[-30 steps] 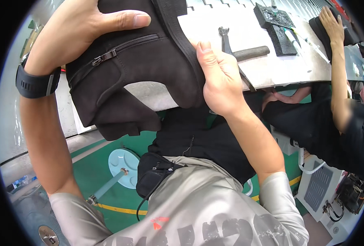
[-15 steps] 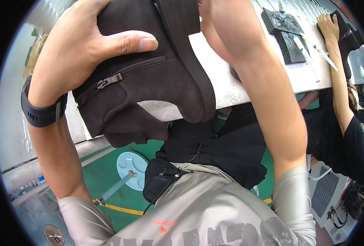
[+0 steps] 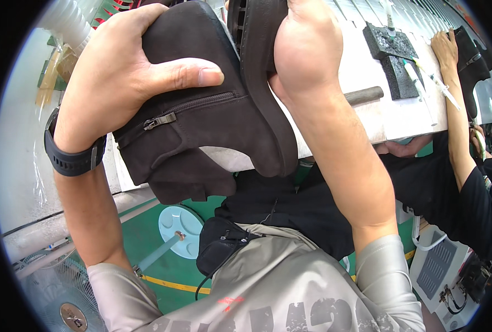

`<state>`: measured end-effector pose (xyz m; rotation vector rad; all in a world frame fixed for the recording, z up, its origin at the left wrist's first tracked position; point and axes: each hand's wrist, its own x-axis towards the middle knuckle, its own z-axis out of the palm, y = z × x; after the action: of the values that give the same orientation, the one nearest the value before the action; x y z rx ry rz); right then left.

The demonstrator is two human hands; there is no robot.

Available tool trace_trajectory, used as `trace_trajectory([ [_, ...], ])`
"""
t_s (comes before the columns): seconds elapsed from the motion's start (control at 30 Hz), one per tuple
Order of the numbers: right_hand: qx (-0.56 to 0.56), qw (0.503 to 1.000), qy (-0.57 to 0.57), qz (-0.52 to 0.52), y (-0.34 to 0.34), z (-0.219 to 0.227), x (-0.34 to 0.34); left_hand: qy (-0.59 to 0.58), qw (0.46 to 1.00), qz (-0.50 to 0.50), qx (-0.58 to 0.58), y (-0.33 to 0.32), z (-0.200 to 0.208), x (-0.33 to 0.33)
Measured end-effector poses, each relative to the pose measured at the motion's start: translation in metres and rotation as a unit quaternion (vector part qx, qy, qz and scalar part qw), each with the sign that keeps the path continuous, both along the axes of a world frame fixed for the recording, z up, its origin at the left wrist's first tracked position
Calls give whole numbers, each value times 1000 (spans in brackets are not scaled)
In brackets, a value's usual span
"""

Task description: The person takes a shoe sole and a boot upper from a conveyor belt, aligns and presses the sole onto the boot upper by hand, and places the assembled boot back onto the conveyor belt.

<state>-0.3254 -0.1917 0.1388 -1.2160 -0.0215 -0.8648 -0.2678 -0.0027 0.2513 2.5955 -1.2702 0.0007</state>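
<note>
A dark ankle boot (image 3: 202, 119) with a side zipper is held on its side above the table, its sole (image 3: 260, 83) turned to the right. My left hand (image 3: 124, 77) wraps around the boot, the thumb pressed flat on the upper just above the zipper. My right hand (image 3: 309, 52) is at the outer face of the sole, gripping its edge; its fingertips are hidden or cut off by the top border. Near the top, a gap shows between sole and upper, with slots visible on the sole's inner side. The boot's shaft hangs toward me.
On the white table (image 3: 362, 124) lies a dark rod (image 3: 364, 95). Beyond it, black foam blocks (image 3: 392, 55) hold syringes (image 3: 420, 86). At the right, a co-worker's hand (image 3: 445, 47) touches another dark boot (image 3: 470, 61). A blue round stool (image 3: 180, 232) and a fan (image 3: 71, 299) stand below.
My right hand has come lower into view beside the sole, and its forearm has shifted left. The boot and my left hand sit slightly lower and farther right; the gap at the sole now shows.
</note>
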Motion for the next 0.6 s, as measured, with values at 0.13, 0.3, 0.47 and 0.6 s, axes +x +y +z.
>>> trace_trajectory([
  [0.13,-73,996,48,-17,-3,10,-1,-9,1000,5,-9,-2,0,-7],
  [0.3,-92,995,26,-17,3,9,-3,-63,997,-26,-20,1,-1,-8],
  [0.47,292,956,6,32,16,4,-15,-70,997,-21,-16,13,-4,0],
  [0.6,395,917,-40,24,9,-7,-17,6,999,20,-37,9,-4,-11],
])
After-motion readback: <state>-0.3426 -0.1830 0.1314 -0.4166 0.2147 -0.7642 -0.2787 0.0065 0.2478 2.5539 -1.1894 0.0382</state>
